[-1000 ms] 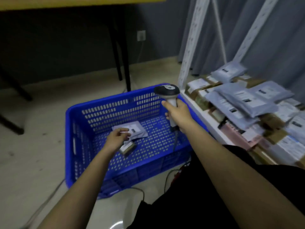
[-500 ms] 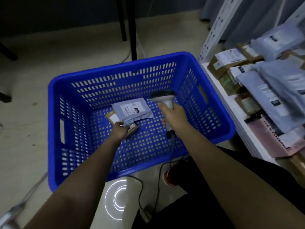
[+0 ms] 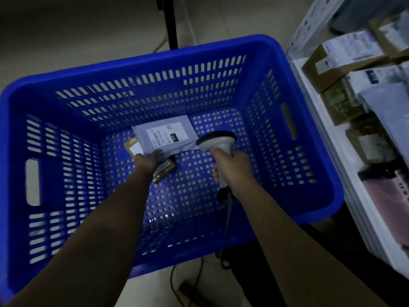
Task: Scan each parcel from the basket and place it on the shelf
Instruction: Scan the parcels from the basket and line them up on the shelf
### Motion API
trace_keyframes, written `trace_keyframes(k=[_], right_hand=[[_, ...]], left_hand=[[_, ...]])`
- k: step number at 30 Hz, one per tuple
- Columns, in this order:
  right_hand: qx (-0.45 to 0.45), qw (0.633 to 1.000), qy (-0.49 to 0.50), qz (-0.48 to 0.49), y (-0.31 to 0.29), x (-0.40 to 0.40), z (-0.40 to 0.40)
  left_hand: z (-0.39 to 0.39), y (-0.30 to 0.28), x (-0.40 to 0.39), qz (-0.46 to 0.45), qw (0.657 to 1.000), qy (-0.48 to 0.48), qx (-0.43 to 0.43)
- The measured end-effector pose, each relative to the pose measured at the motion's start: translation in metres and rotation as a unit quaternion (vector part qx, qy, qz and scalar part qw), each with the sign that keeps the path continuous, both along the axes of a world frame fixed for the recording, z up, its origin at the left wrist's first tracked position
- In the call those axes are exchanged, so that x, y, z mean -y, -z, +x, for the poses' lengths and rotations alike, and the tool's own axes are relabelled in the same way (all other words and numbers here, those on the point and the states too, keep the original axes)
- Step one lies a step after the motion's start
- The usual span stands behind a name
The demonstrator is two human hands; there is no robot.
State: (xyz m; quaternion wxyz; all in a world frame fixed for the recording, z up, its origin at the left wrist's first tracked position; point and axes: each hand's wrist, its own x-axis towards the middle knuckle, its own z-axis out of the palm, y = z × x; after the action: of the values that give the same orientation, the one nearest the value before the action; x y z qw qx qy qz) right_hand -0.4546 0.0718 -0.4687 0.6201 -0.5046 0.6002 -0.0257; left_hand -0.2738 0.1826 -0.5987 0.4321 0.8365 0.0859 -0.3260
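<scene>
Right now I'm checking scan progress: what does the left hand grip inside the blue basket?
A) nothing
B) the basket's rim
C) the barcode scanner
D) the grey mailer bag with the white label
D: the left hand grips the near edge of the grey mailer bag; the right hand holds the barcode scanner.

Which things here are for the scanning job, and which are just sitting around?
For the job: grey parcel, brown parcel, scanner, blue basket, shelf, left hand, right hand.

Just there: black table leg, scanner cable.
</scene>
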Motion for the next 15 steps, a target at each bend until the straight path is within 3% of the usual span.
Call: trace_keyframes(k=[4,8,15], right_hand=[[-0.002,1.000,0.022,0.002,0.007,0.006,0.001],[0.004,1.000,0.022,0.013,0.011,0.007,0.001],[0.011,0.999,0.037,0.028,-0.004,0.003,-0.003]], left_hand=[[-0.001,0.011,0.008,-0.019,0.998,-0.055,-0.025],[-0.014,0.012,0.008,-0.010,0.996,-0.093,0.003],[-0.036,-0.033,-0.002,-0.121,0.991,-0.050,-0.030]])
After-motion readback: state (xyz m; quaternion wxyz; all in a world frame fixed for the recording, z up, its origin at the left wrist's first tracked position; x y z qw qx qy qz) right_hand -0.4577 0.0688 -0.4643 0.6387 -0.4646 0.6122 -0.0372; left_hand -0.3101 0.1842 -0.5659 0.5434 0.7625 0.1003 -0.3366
